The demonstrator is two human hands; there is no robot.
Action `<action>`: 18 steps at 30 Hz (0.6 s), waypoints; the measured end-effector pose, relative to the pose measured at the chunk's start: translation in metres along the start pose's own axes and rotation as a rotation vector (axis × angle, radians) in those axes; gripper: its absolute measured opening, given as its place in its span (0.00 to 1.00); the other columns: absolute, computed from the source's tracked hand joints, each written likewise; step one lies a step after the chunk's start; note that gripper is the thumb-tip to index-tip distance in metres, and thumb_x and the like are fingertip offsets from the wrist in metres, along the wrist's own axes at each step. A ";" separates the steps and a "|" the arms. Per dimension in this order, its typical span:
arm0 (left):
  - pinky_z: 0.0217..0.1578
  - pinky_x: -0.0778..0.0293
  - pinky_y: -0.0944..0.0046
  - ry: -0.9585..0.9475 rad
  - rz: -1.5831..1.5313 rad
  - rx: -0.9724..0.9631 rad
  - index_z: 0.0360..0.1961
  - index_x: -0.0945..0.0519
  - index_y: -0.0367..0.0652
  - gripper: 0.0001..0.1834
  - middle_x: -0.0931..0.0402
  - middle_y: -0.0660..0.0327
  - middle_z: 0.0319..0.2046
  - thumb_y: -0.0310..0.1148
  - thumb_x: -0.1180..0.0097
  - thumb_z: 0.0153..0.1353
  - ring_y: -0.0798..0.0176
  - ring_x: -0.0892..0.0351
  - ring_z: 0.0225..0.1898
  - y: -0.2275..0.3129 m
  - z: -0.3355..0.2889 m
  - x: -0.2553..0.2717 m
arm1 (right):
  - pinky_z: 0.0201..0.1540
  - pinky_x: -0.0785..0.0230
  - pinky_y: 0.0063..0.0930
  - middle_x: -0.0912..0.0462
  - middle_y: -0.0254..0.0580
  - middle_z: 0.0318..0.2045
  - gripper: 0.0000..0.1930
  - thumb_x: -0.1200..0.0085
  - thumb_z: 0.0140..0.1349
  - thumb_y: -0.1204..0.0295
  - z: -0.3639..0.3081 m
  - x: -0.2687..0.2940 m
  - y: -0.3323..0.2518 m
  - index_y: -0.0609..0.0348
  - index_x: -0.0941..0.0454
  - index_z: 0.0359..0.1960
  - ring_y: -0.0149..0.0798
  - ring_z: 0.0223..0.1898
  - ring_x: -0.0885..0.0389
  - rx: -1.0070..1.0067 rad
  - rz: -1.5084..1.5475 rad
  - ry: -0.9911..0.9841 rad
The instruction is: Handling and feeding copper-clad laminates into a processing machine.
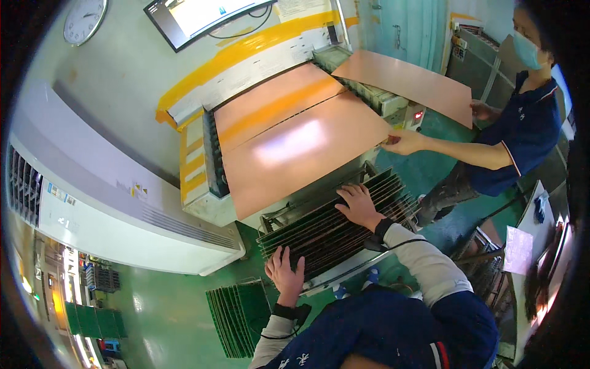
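My left hand [286, 273] rests at the left end of a rack of thin upright panels [326, 230], its fingers spread. My right hand [358, 208] lies over the rack's far right part, fingers also apart, with nothing seen gripped in it. Whether either hand presses on the panel edges I cannot tell. Just beyond the rack, shiny copper sheets [295, 144] lie flat on a roller machine [215, 197]. A co-worker's hand [405, 142] touches the right corner of the nearer sheet, while their other hand holds a separate copper sheet [405, 86] tilted above the machine's right side.
The co-worker [522, 135] stands at the right. A white air conditioner [123, 190] lies along the left. Beside the rack, green panels [236, 320] stand on the green floor. Further panels lean at the lower right [541, 264]. A monitor [203, 18] hangs above the machine.
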State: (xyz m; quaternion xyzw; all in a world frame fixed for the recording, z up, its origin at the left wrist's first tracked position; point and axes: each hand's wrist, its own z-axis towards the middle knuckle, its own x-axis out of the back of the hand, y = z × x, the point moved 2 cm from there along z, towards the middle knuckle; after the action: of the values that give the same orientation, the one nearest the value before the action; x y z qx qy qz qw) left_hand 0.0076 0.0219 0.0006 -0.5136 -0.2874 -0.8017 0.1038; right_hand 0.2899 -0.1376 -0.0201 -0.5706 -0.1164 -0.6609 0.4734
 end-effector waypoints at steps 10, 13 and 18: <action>0.66 0.47 0.41 -0.017 0.030 0.015 0.60 0.22 0.47 0.30 0.30 0.58 0.63 0.49 0.35 0.59 0.45 0.36 0.63 0.002 -0.003 -0.004 | 0.73 0.51 0.55 0.28 0.48 0.65 0.28 0.47 0.68 0.51 -0.004 0.026 0.022 0.56 0.26 0.62 0.53 0.68 0.35 0.032 0.067 -0.080; 0.66 0.46 0.41 -0.014 0.012 0.012 0.60 0.21 0.46 0.30 0.31 0.58 0.64 0.48 0.35 0.59 0.44 0.36 0.63 -0.002 -0.005 -0.006 | 0.73 0.50 0.54 0.29 0.47 0.66 0.28 0.46 0.67 0.52 -0.010 0.026 0.028 0.55 0.27 0.63 0.52 0.69 0.36 0.065 0.053 -0.085; 0.66 0.46 0.41 0.025 0.007 -0.028 0.61 0.22 0.45 0.30 0.33 0.56 0.65 0.46 0.34 0.59 0.42 0.38 0.64 0.011 0.005 -0.004 | 0.72 0.50 0.56 0.31 0.48 0.68 0.29 0.46 0.68 0.52 -0.015 0.021 0.030 0.55 0.28 0.65 0.54 0.71 0.38 0.083 0.074 -0.059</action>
State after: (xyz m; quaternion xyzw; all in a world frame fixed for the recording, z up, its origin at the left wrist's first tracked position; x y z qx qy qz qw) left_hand 0.0186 0.0154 0.0024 -0.5061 -0.2731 -0.8116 0.1032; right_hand 0.3055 -0.1743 -0.0184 -0.5734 -0.1364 -0.6204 0.5175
